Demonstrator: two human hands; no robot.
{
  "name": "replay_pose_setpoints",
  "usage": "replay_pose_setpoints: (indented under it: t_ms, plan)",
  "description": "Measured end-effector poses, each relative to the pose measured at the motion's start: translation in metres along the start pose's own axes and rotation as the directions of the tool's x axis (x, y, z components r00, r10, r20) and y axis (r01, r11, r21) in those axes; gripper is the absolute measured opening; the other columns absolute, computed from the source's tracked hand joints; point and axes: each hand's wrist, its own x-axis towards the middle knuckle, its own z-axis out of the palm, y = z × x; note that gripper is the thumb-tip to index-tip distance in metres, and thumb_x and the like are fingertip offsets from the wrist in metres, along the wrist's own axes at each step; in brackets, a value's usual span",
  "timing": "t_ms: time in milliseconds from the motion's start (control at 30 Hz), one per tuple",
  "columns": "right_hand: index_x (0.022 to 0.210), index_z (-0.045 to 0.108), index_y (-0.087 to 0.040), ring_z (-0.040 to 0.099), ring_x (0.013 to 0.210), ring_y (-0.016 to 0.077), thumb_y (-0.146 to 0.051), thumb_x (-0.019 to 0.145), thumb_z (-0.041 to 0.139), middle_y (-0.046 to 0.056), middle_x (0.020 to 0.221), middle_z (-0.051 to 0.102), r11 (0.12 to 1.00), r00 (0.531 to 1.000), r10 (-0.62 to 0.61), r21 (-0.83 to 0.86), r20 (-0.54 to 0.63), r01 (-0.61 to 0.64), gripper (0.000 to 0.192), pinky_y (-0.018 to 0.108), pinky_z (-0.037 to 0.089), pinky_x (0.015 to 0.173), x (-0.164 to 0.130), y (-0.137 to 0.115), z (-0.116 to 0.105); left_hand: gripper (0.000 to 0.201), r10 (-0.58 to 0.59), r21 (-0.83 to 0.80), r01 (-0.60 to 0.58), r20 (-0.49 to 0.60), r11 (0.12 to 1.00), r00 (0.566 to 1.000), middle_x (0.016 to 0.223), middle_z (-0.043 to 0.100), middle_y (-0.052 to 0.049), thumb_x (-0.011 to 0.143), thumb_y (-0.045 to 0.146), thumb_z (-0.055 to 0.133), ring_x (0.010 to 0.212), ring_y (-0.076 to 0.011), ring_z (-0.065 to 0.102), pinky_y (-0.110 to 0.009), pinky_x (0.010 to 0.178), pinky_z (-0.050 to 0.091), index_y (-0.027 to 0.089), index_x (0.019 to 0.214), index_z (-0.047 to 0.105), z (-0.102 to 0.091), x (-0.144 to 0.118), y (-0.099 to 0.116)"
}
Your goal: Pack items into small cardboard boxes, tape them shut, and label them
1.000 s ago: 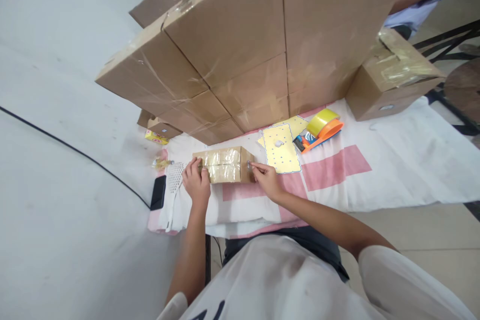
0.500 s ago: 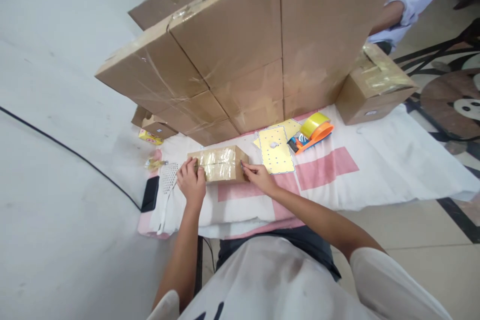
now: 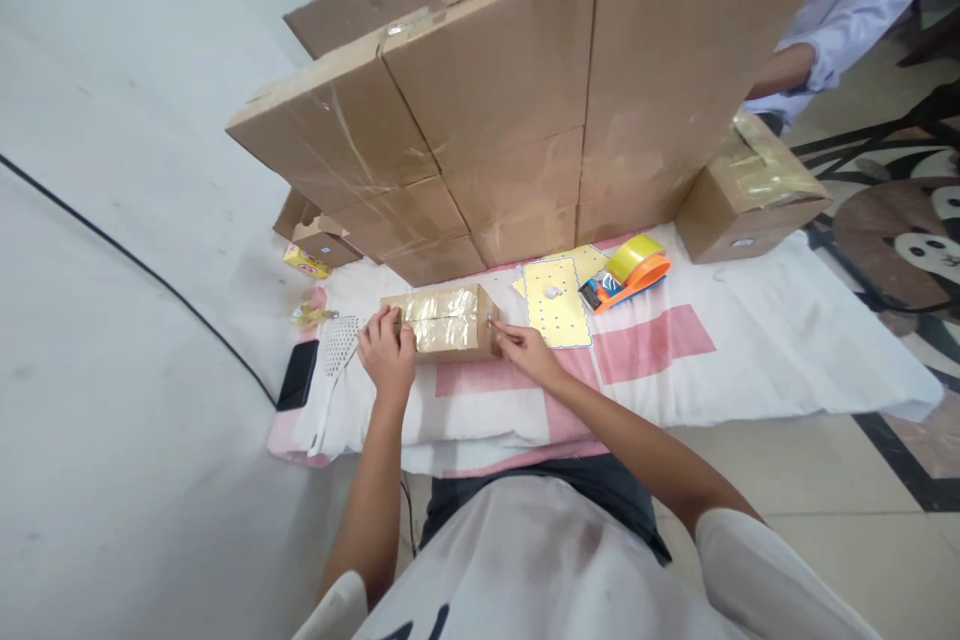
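Brown cardboard, glossy with clear tape, makes up the small oblong box [image 3: 444,322] that lies on the white-and-pink cloth [image 3: 675,350] directly ahead of the person. The left hand [image 3: 387,355] rests curled against the box's left end, fingers bent onto its top edge and pressing rather than lifting. The right hand [image 3: 528,350] touches the box's right end, thumb and forefinger pinched on a small silvery object [image 3: 490,321] too tiny to identify. Just right of the box lies a yellow perforated card [image 3: 555,305], and beyond it an orange tape dispenser with a yellow roll [image 3: 631,270]. To the left, a white mesh swatter [image 3: 334,352] and a black flat device [image 3: 298,375] lie at the cloth's edge. Close behind the box, a wall of large stacked brown cartons [image 3: 510,110] blocks the far side, with another taped carton [image 3: 750,195] at the right. Another person's pale sleeve [image 3: 847,10] shows at upper right.
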Motion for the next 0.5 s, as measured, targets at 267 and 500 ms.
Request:
replay_pose_setpoints:
  t_ms: [267,500]
  plan:
    - [0.144,0.061,-0.011,0.035,0.052,0.0088,-0.035,0.084,0.06,-0.009,0.054,0.044,0.993,0.989,0.09,-0.081,0.121,-0.081,0.065,0.023,0.031,0.054,0.003,-0.01,-0.018,0.041,-0.008,-0.006,0.008,-0.011,1.0,1.0,0.144,0.062,-0.012,0.092,0.03,0.054,0.13,-0.0341,0.049,-0.05,0.11,0.037,0.019,0.129,0.068,0.002,-0.002,-0.003]
    - [0.159,0.042,-0.014,0.039,0.055,0.0095,-0.032,0.083,0.059,-0.009,0.058,0.047,0.989,0.975,0.144,-0.053,0.169,-0.137,0.079,0.023,0.035,0.057,-0.006,-0.012,-0.009,0.04,-0.009,0.036,0.009,0.004,0.999,1.0,0.145,0.062,-0.012,0.094,0.032,0.054,0.132,-0.0351,0.049,-0.051,0.109,0.037,0.019,0.128,0.069,0.0,-0.002,-0.001]
